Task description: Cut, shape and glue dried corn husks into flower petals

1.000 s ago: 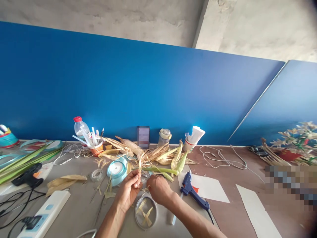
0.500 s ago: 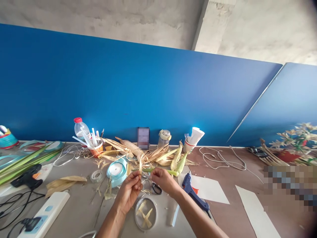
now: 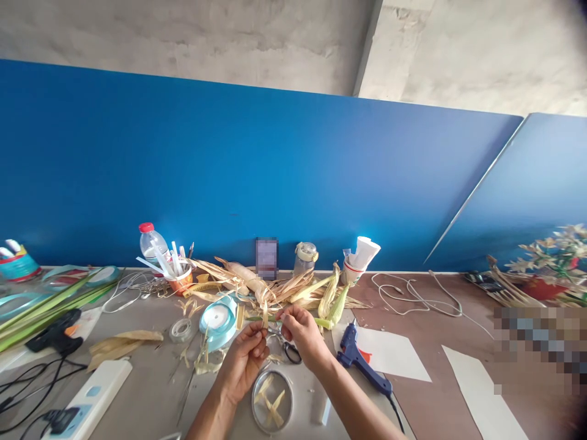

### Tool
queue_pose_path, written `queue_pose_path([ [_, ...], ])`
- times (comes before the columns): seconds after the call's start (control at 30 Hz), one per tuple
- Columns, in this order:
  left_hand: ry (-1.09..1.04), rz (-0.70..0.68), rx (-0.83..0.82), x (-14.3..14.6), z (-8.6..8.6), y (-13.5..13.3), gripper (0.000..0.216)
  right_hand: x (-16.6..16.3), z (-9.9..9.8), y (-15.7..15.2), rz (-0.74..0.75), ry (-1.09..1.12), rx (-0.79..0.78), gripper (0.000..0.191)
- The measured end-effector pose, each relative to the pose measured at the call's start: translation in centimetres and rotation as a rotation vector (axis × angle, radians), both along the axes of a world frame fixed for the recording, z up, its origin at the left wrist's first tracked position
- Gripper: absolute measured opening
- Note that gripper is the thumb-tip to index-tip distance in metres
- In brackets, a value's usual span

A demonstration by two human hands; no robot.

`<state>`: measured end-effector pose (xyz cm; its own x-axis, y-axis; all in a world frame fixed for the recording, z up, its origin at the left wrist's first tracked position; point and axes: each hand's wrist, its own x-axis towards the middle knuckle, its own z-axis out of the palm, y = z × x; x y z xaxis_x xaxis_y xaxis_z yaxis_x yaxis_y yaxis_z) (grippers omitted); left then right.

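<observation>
My left hand (image 3: 248,353) is closed in a pinch on a thin dry corn husk strip (image 3: 265,313) that stands up from its fingers. My right hand (image 3: 298,330) is closed beside it, its fingertips pinching near the same strip's top and a green stalk (image 3: 293,319). Black-handled scissors (image 3: 288,348) lie on the table between the hands. Just below them sits a round metal lid (image 3: 271,401) holding husk pieces. A heap of dry corn husks (image 3: 275,286) lies behind the hands.
A blue glue gun (image 3: 362,362) lies on white paper (image 3: 394,355) to the right. A light-blue ribbon spool (image 3: 217,319), tape roll (image 3: 180,330), cup of glue sticks (image 3: 178,275), bottle (image 3: 149,243), black glue gun (image 3: 55,330) and power strip (image 3: 87,397) are left. A blue partition (image 3: 275,177) backs the table.
My right hand rose off the table, uncovering the scissors, and moved up to the husk strip held in my left hand. The view shifted slightly.
</observation>
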<state>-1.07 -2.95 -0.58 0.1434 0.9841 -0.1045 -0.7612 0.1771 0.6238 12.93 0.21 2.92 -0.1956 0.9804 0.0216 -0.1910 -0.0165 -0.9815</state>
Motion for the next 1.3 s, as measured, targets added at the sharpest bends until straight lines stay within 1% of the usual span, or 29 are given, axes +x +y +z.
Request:
queue_pose_path([
  [0.07, -0.005, 0.001, 0.005, -0.1, -0.1, 0.1, 0.015, 0.0, 0.0, 0.0, 0.009, 0.1, -0.017, 0.012],
  [0.17, -0.014, -0.005, 0.009, -0.1, -0.2, 0.1, 0.015, -0.1, -0.1, 0.1, 0.033, 0.294, -0.076, 0.017],
  [0.23, -0.016, -0.007, 0.005, 0.0, -0.2, 0.1, 0.015, -0.1, -0.2, 0.2, 0.043, 0.386, -0.113, 0.02],
  [0.33, -0.009, 0.003, -0.007, 0.0, 0.0, 0.1, 0.015, 0.1, -0.1, 0.1, 0.068, 0.448, -0.174, 0.026],
  [0.47, -0.01, 0.013, -0.004, 0.0, 0.1, 0.0, 0.015, 0.5, 0.1, -0.1, 0.097, 0.494, -0.244, 0.026],
  [0.53, -0.011, 0.014, -0.002, 0.0, 0.1, 0.0, 0.015, 0.6, 0.0, -0.2, 0.092, 0.466, -0.241, 0.024],
  [0.67, 0.007, 0.016, -0.006, 0.1, 0.2, -0.1, 0.016, 0.2, -0.5, -0.4, 0.017, 0.287, -0.193, 0.021],
  [0.83, 0.015, 0.004, 0.007, 0.2, 0.7, -0.4, 0.013, -0.2, -0.8, -0.7, -0.086, 0.062, -0.053, 0.017],
  [1.0, -0.008, -0.06, 0.001, 0.4, 1.1, -0.9, 0.012, -0.3, -1.1, -0.7, -0.136, -0.011, -0.004, 0.013],
  [1.2, 0.052, -0.081, 0.017, 0.7, 1.0, -1.0, 0.013, -0.4, -1.2, -1.0, -0.191, -0.089, 0.166, 0.006],
  [1.3, 0.064, -0.115, 0.032, 0.9, 0.9, -1.0, 0.011, -0.6, -1.2, -1.3, -0.208, -0.11, 0.211, 0.004],
])
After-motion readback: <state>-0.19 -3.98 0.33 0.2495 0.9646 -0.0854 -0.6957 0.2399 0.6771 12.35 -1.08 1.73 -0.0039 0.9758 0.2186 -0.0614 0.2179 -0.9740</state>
